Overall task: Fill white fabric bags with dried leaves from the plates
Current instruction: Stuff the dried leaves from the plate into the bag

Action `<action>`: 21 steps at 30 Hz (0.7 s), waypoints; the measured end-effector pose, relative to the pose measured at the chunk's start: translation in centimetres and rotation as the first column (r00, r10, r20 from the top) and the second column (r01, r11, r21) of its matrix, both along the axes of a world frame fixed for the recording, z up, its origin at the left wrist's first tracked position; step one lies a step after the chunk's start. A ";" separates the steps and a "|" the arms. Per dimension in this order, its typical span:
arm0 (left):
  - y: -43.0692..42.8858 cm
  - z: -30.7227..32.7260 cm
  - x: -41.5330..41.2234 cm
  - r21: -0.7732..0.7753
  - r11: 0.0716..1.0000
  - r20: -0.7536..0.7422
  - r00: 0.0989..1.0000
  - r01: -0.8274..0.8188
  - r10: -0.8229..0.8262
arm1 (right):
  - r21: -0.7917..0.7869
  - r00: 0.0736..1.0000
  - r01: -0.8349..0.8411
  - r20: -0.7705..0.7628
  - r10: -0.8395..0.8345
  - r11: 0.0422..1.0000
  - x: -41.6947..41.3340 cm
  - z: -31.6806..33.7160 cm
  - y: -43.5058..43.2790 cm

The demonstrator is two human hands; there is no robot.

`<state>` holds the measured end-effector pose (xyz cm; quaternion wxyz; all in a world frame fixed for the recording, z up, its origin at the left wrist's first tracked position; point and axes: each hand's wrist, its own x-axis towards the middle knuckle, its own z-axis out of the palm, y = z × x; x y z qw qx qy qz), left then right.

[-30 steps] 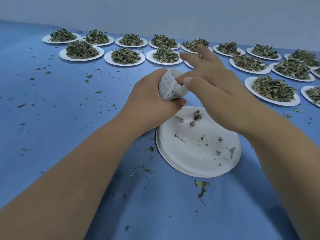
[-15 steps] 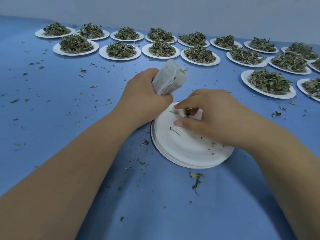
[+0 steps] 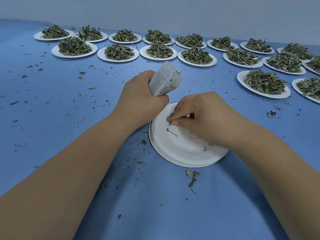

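Note:
My left hand (image 3: 140, 99) grips a white fabric bag (image 3: 165, 80) by its lower part, mouth tilted up and to the right, with a leaf bit at the opening. Just below it lies a small stack of white paper plates (image 3: 183, 151) holding only a few leaf scraps. My right hand (image 3: 199, 115) rests on the top plate, thumb and fingertips pinched on a small dried leaf piece (image 3: 170, 123). A thin stem (image 3: 172, 132) lies on the plate near the pinch.
Several white plates heaped with dried leaves stand in two rows along the back, such as one (image 3: 74, 46), and more at the right (image 3: 264, 84). Leaf crumbs litter the blue table (image 3: 52, 104); a larger leaf clump (image 3: 192, 177) lies before the stack.
My right hand came down from the bag's mouth to the plate and now pinches scraps there. The bag stayed in my left hand, its mouth now uncovered.

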<state>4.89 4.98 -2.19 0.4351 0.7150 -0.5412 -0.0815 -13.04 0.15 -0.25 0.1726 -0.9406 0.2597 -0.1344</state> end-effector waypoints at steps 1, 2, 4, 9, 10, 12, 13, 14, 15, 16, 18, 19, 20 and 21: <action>0.0 0.0 0.0 -0.002 1.000 0.002 1.000 0.002 -0.002 | -0.011 1.000 -0.003 -0.007 0.003 1.000 0.0 0.0 0.0; 0.1 0.0 0.1 -0.006 1.000 0.004 1.000 -0.001 0.001 | -0.019 1.000 -0.001 -0.015 0.001 1.000 0.0 0.0 0.1; 0.2 0.0 0.2 -0.023 1.000 0.024 1.000 -0.008 0.009 | -0.022 1.000 0.016 -0.011 -0.016 1.000 -0.1 0.1 0.0; 0.4 0.0 0.4 -0.051 0.999 0.105 0.994 0.002 0.004 | 0.130 0.854 0.184 0.470 -0.224 0.974 -1.6 2.0 -1.1; 0.4 0.0 0.4 -0.047 0.999 0.123 0.992 0.008 -0.002 | 0.178 0.785 0.168 0.571 -0.241 0.970 -1.6 2.3 -1.2; 0.4 -0.1 0.2 -0.035 0.999 0.162 0.987 0.025 -0.019 | 0.205 0.704 0.134 0.669 -0.239 0.970 -1.1 2.4 -0.7; 0.5 -0.1 0.0 -0.027 0.999 0.178 0.984 0.034 -0.028 | 0.202 0.695 0.129 0.680 -0.234 0.971 -0.8 2.3 -0.4; 0.5 -0.1 -0.1 -0.021 0.999 0.192 0.981 0.043 -0.038 | 0.204 0.696 0.134 0.677 -0.238 0.970 -0.4 2.2 -0.2; 0.6 -0.1 -0.3 -0.020 0.998 0.205 0.978 0.052 -0.047 | 0.208 0.706 0.143 0.664 -0.247 0.968 0.0 2.0 -0.2; 0.6 -0.1 -0.3 -0.023 0.998 0.215 0.975 0.058 -0.052 | 0.212 0.723 0.148 0.643 -0.252 0.966 0.2 1.9 -0.2; 0.6 -0.1 -0.3 -0.022 0.998 0.224 0.973 0.065 -0.058 | 0.224 0.775 0.128 0.586 -0.238 0.966 0.5 1.6 -0.2; 0.6 -0.1 -0.3 -0.015 0.998 0.227 0.972 0.067 -0.062 | 0.234 0.799 0.107 0.558 -0.223 0.966 0.5 1.5 -0.2; 0.5 -0.2 -0.3 -0.009 0.998 0.228 0.972 0.066 -0.062 | 0.239 0.816 0.090 0.540 -0.209 0.967 0.3 1.5 -0.1; 0.5 -0.2 -0.2 -0.006 0.998 0.226 0.973 0.060 -0.057 | 0.232 0.821 0.085 0.534 -0.200 0.969 0.1 1.6 -0.1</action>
